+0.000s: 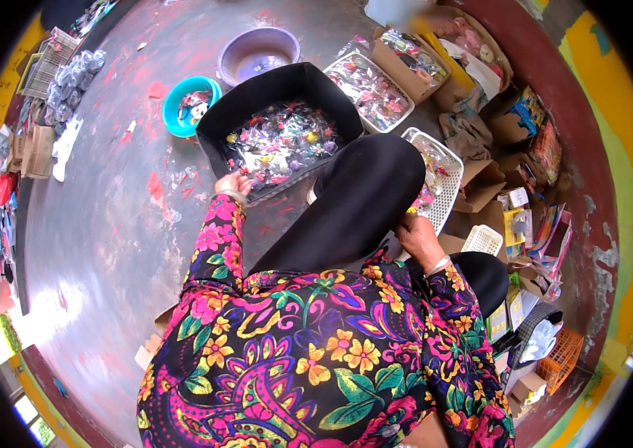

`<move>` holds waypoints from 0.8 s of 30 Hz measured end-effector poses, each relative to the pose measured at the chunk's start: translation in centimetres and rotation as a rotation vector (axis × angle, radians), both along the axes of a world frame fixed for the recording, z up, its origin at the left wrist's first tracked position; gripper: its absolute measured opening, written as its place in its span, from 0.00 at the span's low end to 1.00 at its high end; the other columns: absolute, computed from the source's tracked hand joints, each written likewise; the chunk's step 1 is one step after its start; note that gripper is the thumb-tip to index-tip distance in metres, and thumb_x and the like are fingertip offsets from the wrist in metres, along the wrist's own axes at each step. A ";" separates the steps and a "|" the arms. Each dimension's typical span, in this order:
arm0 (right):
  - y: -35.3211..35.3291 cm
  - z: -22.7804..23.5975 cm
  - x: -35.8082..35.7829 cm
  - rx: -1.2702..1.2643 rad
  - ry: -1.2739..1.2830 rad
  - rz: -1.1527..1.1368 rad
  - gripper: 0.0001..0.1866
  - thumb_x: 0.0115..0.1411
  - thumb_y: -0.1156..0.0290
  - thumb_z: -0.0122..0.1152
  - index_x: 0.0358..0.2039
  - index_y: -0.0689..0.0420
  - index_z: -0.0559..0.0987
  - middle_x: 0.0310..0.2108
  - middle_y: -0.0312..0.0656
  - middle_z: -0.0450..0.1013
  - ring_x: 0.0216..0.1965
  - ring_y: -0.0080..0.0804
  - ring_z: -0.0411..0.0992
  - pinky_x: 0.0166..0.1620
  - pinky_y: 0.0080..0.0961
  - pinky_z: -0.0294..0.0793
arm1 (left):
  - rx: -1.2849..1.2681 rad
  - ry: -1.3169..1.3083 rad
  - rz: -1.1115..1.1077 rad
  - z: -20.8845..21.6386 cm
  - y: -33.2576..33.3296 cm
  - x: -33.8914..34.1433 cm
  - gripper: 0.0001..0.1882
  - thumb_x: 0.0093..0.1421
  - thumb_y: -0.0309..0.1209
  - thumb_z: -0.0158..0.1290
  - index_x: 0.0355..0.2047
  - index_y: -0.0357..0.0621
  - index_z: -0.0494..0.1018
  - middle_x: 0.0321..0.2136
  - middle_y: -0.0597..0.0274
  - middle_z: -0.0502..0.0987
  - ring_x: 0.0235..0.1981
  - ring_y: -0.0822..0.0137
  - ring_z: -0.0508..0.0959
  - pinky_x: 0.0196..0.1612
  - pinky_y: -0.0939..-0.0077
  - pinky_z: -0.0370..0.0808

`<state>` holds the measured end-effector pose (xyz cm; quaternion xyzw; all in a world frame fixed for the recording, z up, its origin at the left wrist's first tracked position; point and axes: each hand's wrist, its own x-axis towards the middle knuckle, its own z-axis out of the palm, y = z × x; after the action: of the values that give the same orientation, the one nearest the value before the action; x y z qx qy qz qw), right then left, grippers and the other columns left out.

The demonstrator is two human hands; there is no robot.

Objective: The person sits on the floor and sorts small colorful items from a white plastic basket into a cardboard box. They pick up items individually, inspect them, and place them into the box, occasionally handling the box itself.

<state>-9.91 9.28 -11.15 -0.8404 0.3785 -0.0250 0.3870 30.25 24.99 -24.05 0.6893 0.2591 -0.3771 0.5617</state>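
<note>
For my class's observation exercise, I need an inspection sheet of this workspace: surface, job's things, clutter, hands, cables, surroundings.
Surface: scuffed grey floor with red marks.
Job's things: black bin holding many small wrapped pieces; white basket with more, right of it.
Clutter: teal basin left of the bin; purple basin beyond; orange basket at lower right.
Left fingers: at the bin's near left corner; contact unclear.
Right fingers: beside the leg, near the white basket; tips hidden, grip unclear.
Cables: nothing seen.
Surroundings: yellow-and-maroon wall at right.
</note>
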 end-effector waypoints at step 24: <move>2.5 -7.7 -34.2 -0.171 0.461 -1.273 0.29 0.47 0.51 0.57 0.44 0.60 0.71 0.39 0.51 0.71 0.42 0.43 0.70 0.45 0.31 0.67 | -0.819 -0.417 -0.770 22.9 -16.5 -14.4 0.12 0.59 0.35 0.45 0.24 0.41 0.69 0.29 0.55 0.76 0.31 0.69 0.75 0.35 0.79 0.69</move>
<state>-44.08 11.76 -18.87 -0.4655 0.8686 -0.0977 0.1387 15.81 8.46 -1.20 0.5205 -0.2915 -0.4795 0.6436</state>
